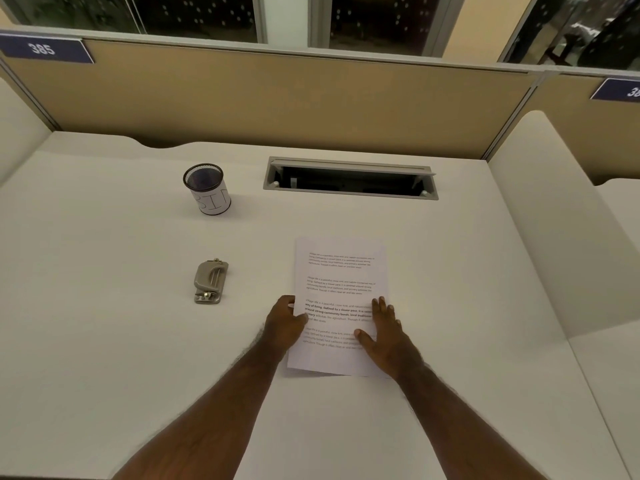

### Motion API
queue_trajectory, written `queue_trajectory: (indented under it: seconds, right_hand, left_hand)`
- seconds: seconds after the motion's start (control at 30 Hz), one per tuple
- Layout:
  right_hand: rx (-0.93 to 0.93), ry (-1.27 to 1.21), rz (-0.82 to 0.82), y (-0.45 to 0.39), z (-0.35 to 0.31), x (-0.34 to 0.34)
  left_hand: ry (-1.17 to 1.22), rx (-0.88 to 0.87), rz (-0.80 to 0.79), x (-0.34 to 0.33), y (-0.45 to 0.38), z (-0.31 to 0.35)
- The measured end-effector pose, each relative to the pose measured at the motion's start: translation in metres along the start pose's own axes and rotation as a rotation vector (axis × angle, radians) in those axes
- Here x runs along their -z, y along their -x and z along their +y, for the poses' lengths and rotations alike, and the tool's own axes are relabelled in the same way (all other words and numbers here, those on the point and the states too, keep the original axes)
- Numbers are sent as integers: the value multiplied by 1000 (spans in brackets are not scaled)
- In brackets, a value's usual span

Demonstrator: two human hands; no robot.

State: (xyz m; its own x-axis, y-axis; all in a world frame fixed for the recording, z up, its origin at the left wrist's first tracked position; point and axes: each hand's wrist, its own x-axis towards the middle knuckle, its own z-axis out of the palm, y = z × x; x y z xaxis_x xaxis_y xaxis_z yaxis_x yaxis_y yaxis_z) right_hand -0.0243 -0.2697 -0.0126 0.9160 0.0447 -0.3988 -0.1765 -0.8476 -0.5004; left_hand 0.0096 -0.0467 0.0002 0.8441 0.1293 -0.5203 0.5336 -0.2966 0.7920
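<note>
my left hand [284, 320] has its thumb on top of the printed sheets [341, 289] and its fingers curled at their left edge, pinching them there. my right hand [382, 332] lies flat with straight fingers, pressing down their lower right part. the sheets rest on the table [104, 341] close to its near edge, a little right of the middle.

a lower sheet seems to peek out along the bottom, so i think the pile is not quite square. if i lift it by the left edge alone, the sheets could fan apart or slide askew, and any holes would then land unevenly.

the text repeats a paragraph starting "village life is a peaceful"; one copy is in bold, with "way of living. defined by a slower pace" legible.

to the left sits a metal hole punch [210, 281], well apart from the sheets. nearer the far edge stands a mesh cup [207, 188] with a paper label reading "bin", beside an open cable hatch [349, 178]. the plate [41, 48] at the far left corner reads "385".
</note>
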Motion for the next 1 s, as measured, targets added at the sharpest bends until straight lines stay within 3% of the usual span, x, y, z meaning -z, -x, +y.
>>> queue_trajectory:
  seconds: [0.13,0.23,0.4,0.47,0.6,0.8,1.0]
  right_hand:
    - [-22,-217,95,-3,-4,15]
    - [-173,-387,206,-10,-3,40]
    - [-385,-954,-165,-9,5,64]
    - [-341,-1029,-202,-6,7,63]
    - [-218,-1000,-43,-4,-3,64]
    - [72,-1067,114,8,-32,94]
    - [244,-952,182,17,-53,119]
  left_hand:
    - [350,129,-117,9,-2,-2]
    - [463,211,-230,21,-3,-2]
    - [473,223,-452,32,1,-6]
    - [432,197,-528,33,2,-6]
    - [383,105,-557,39,1,0]
    - [478,-168,-401,56,-2,50]
    - [493,-526,-291,69,14,108]
